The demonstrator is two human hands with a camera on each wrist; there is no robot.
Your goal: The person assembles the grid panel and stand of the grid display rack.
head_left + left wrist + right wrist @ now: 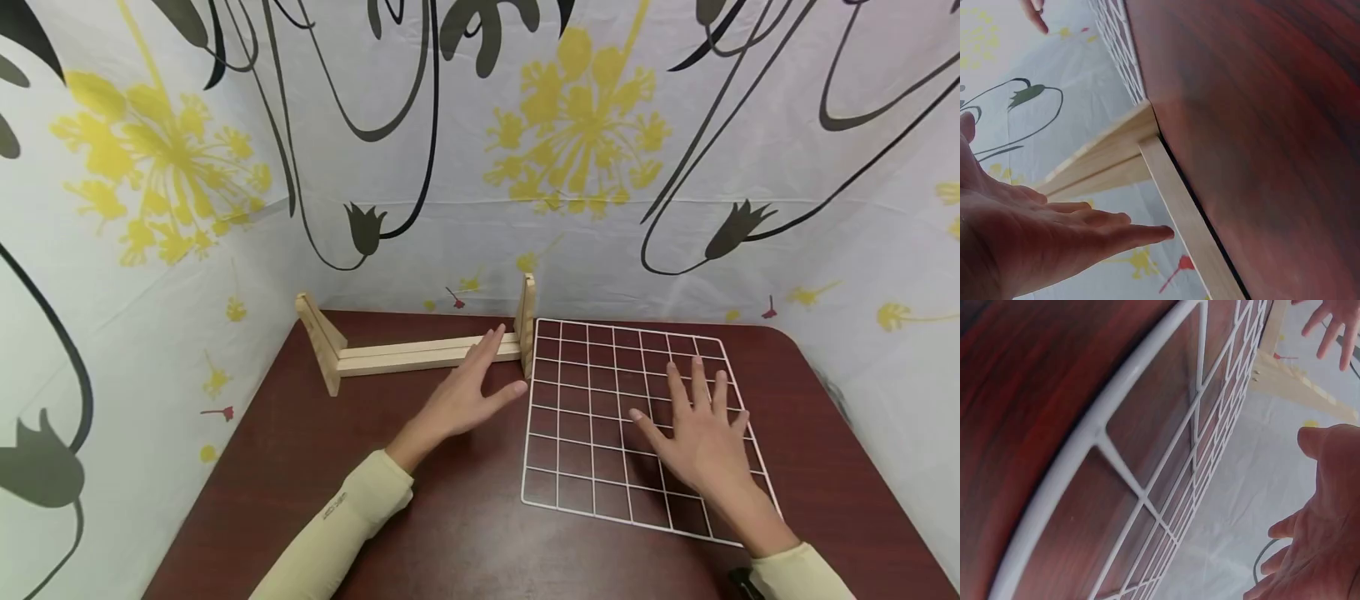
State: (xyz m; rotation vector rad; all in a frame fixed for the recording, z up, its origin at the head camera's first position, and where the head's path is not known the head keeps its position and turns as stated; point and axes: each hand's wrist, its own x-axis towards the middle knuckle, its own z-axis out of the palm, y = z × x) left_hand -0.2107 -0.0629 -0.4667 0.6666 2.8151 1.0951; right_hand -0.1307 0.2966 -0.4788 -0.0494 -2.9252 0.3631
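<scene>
A pale wooden stand [405, 358], made of a long bar between two tapered end pieces, rests on the table's far left part. My left hand [461, 400] is raised in front of its right end, fingers straight and thumb apart, holding nothing. The left wrist view has that hand [1054, 237] beside the stand's bar [1188, 215], seemingly apart from it. To the right lies a white wire grid panel [632, 523], flat on the table. Over it hovers my right hand [705, 446] with spread fingers; in the right wrist view the hand [1329, 519] is clear of the wires.
The dark red-brown table [450, 533] has a rounded far right corner. A patterned white cloth [465, 167] hangs around its back and sides. A small black object [744, 583] sits by the right sleeve at the near edge. The stand's right end piece [527, 317] stands close to the grid's corner.
</scene>
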